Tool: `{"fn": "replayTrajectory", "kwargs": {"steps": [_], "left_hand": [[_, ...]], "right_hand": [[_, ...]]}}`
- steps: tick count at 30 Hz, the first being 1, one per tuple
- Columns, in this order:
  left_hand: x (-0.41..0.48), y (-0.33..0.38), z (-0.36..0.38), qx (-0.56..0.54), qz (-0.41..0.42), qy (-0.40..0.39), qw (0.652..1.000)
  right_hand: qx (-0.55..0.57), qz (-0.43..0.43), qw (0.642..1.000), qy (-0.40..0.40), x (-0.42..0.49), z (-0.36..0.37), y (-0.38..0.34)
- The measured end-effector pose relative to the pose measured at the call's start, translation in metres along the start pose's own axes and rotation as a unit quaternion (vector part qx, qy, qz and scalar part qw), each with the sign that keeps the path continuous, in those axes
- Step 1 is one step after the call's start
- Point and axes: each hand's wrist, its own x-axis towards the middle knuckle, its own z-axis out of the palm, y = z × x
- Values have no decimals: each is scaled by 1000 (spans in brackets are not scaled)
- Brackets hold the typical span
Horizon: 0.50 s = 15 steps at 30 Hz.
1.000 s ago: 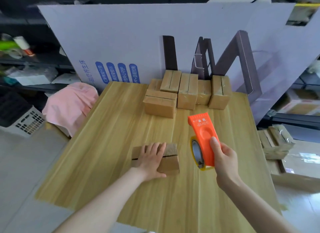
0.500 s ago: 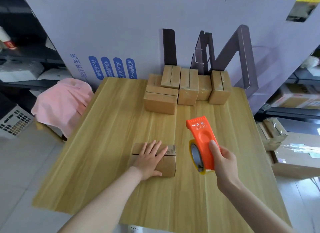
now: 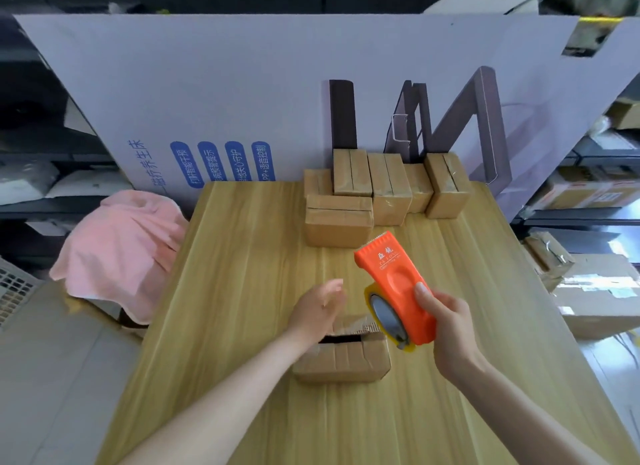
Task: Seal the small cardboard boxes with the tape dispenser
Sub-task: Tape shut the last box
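Gripping tape dispenser [image 3: 394,284] in right hand [image 3: 450,329]; left hand [image 3: 317,310] spread above small box [image 3: 343,359]. Unpinned flaps gape, so tape may land crooked.

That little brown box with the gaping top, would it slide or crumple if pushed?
It would likely slide: the small box sits loose on the smooth table, and the left hand seems not to press it. Its creased front and gaping flaps suggest thin card that may dent.

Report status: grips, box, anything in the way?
Left grip open, above the near box. Right grip holds the tape dispenser, off the box. Box seam gaping; left wrist crosses it.
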Motion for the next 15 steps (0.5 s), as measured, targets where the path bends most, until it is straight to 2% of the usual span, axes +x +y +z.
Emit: {"fn": "replayTrajectory", "kwargs": {"steps": [2, 3, 6, 11, 15], "left_hand": [[8, 27, -28, -157, -86, 16, 984], [10, 39, -42, -221, -113, -1, 969], [8, 67, -72, -336, -123, -63, 932], [2, 111, -93, -361, -73, -34, 929], [-8, 133, -94, -349, -39, -45, 935]], "right_hand": [[-23, -8, 1000, -19, 5, 1, -7], [-32, -13, 999, -33, 8, 1, -12], [-40, -30, 996, -77, 14, 2, -29], [-76, -64, 989, -110, 23, -6, -55], [-103, -85, 984, -117, 28, -17, -67]]}}
